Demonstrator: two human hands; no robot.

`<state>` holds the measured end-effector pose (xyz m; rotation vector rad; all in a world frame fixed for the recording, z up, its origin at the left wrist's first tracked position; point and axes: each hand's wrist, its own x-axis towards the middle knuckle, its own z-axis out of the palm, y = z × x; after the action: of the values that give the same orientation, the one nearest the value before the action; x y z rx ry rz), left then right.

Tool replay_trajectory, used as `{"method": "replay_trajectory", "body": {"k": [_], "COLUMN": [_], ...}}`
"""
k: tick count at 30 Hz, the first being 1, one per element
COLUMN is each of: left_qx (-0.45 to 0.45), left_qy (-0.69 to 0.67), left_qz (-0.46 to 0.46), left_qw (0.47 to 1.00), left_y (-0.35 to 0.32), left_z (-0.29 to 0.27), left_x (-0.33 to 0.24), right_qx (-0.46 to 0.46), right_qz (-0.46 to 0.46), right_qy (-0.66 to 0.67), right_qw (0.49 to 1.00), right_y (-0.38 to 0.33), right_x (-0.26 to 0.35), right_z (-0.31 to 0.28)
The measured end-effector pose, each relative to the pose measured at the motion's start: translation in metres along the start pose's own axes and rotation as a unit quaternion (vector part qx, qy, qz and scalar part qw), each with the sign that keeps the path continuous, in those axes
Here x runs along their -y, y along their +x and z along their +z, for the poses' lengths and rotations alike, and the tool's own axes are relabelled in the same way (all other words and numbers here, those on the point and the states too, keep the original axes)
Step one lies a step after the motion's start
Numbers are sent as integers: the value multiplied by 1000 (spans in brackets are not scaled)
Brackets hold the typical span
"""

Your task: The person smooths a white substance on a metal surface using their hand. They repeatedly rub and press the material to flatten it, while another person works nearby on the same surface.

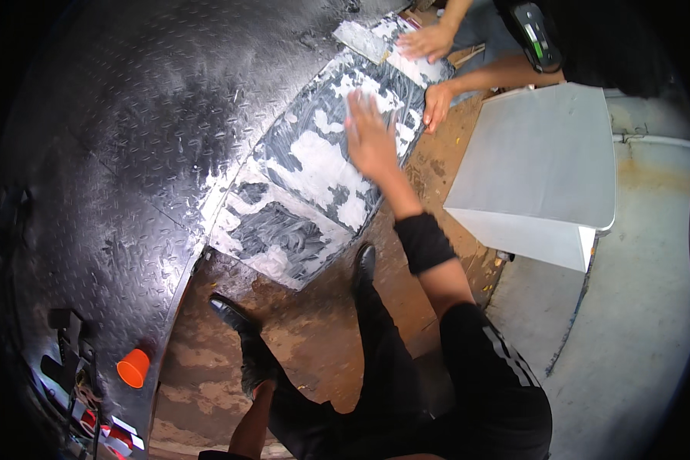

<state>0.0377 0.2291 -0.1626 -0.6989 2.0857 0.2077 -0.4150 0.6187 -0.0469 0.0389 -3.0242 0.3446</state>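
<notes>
My right hand lies flat on a dark grey panel smeared with white powder or paste, its fingers stretched out and whitish at the tips. Below this panel sits another dark panel, coated in the same patchy white. My left hand is down by my left knee; its fingers cannot be made out. At the far end, another person's hand rests on a whitened piece, and that person's other hand touches the panel's right edge. A pale flat slab lies at the far end.
A dark diamond-plate metal surface stretches along the left, with an orange cup and red and black items near its lower end. A large light grey box stands at right on the brown, stained floor.
</notes>
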Motion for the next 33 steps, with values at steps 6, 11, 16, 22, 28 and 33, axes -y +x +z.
{"method": "replay_trajectory", "body": {"k": [6,11,16,22,28,33], "left_qx": [11,15,14,12,9,30], "left_qy": [-14,-17,-18,-68,-38,-39], "left_qz": [6,10,34,1,2,71], "left_qw": [1000,1000,999,998,999,996], "left_y": [4,-1,5,-6,19,22], "left_z": [-4,4,5,-28,-38,-70], "left_x": [2,9,6,1,33,75], "right_qx": [113,-7,-73,87,-33,-60], "right_qz": [-74,63,135,-18,17,66], "right_qy": [-26,-27,-28,-19,18,-2], "right_qw": [991,998,988,996,999,996], "right_y": [-91,-9,62,-86,-22,-11], "right_x": [59,-19,-69,82,27,28], "right_z": [-20,-2,-4,-13,12,15]}}
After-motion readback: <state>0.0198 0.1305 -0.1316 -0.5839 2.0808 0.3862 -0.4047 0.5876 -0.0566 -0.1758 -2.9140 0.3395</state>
